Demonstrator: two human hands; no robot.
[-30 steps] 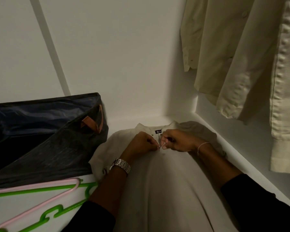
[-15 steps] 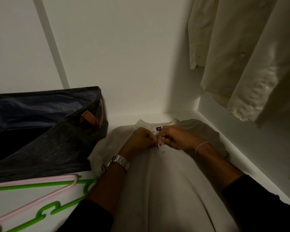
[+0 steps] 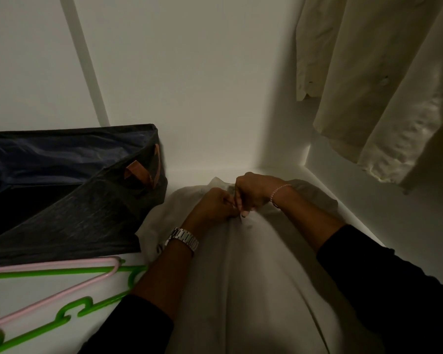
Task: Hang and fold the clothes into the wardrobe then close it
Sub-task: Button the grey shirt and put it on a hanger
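Note:
A pale shirt [image 3: 256, 277] lies spread on the white wardrobe floor [image 3: 348, 215], its collar toward the back wall. My left hand [image 3: 212, 205], with a metal watch on the wrist, pinches the shirt's front placket just below the collar. My right hand [image 3: 253, 192], with a thin bracelet, pinches the same spot from the other side, and the two hands touch. The collar and its label are mostly hidden behind my fingers. Cream garments [image 3: 384, 80] hang at the upper right.
A dark fabric storage bag [image 3: 62, 190] with a brown handle stands at the left against the back wall. A pink hanger [image 3: 62, 290] and a green hanger [image 3: 69, 312] lie on the floor at the lower left. The wardrobe's side wall rises close on the right.
Both hands stay at the placket below the collar and have drawn tighter together. The view has tilted a little, so the hanging garments sit farther right.

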